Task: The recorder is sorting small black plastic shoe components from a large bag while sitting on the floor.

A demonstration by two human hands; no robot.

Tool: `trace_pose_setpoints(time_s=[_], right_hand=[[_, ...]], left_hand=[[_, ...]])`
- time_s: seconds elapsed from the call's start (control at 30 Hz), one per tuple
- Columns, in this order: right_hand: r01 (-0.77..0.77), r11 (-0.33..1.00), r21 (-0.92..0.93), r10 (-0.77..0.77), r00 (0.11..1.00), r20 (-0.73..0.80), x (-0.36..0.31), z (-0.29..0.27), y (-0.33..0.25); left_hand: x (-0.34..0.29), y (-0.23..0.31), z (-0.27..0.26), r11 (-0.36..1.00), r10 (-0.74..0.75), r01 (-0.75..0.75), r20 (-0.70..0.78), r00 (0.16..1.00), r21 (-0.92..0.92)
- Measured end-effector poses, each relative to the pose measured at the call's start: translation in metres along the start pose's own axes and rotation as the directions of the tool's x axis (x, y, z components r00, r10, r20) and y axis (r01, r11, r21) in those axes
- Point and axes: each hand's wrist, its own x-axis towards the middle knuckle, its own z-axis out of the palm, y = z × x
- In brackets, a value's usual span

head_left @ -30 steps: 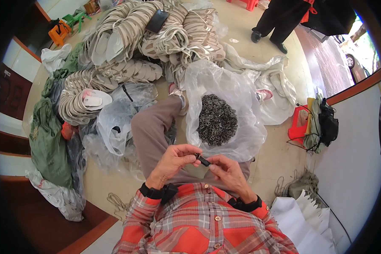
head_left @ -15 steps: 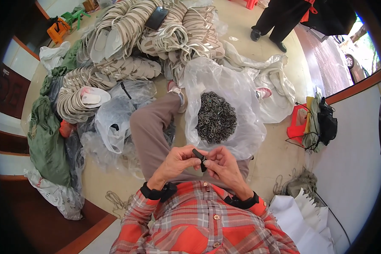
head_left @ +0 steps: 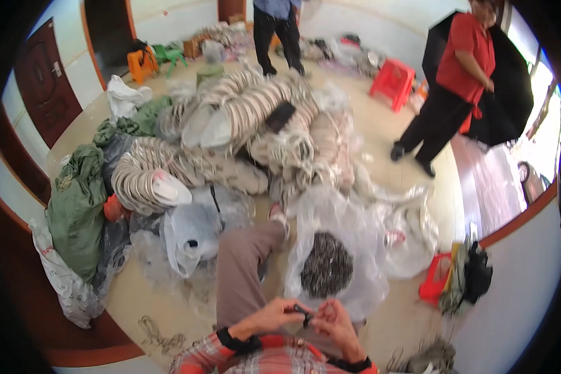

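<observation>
Both hands meet in front of my lap, at the near side of a clear plastic bag (head_left: pixel 371 274). My left hand (head_left: pixel 271 316) pinches a short black strap (head_left: pixel 303 310) between thumb and fingers. On the strap's other side, my right hand (head_left: pixel 335 324) has its fingertips closed on it. Blur hides the fine detail between the fingers. Inside the spread bag lies a pile of small dark buckle-like pieces (head_left: pixel 326 265), several of them overlapping.
Stacked beige shoe uppers (head_left: pixel 230 118) fill the floor ahead, with a black phone (head_left: pixel 280 116) on top. Left lie a green sack (head_left: pixel 78 206) and a white plastic bag (head_left: pixel 190 240). Right stands a red stool (head_left: pixel 394 84). A person (head_left: pixel 461 75) carries a black umbrella (head_left: pixel 508 75); another person (head_left: pixel 277 31) stands behind.
The view has tipped upward, so the hands and bag sit lower and more of the room shows. Two people's upper parts come into sight. Both hands still hold the strap.
</observation>
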Motion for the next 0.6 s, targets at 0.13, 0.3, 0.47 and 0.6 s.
trace_pose_setpoints(time_s=[0.13,0.3,0.47,0.6], right_hand=[[0.024,1.0,0.005,-0.024,0.999,0.025,0.011,0.009,-0.001],[0.214,0.977,-0.003,-0.213,0.973,0.093,0.017,0.007,0.012],[0.383,0.74,-0.553,-0.416,0.906,0.071,0.027,-0.004,0.043],[0.48,0.539,-0.692,-0.572,0.812,0.118,0.019,0.02,0.009]], left_hand=[[-0.005,-0.007,-0.007,0.99,0.138,-0.138,-0.046,0.989,0.002],[0.002,-0.016,-0.001,0.956,0.268,-0.239,-0.181,0.946,0.167],[0.006,-0.034,0.006,0.94,0.311,-0.261,-0.244,0.918,0.219],[0.015,-0.046,0.003,0.95,0.312,-0.282,-0.355,0.881,0.135]])
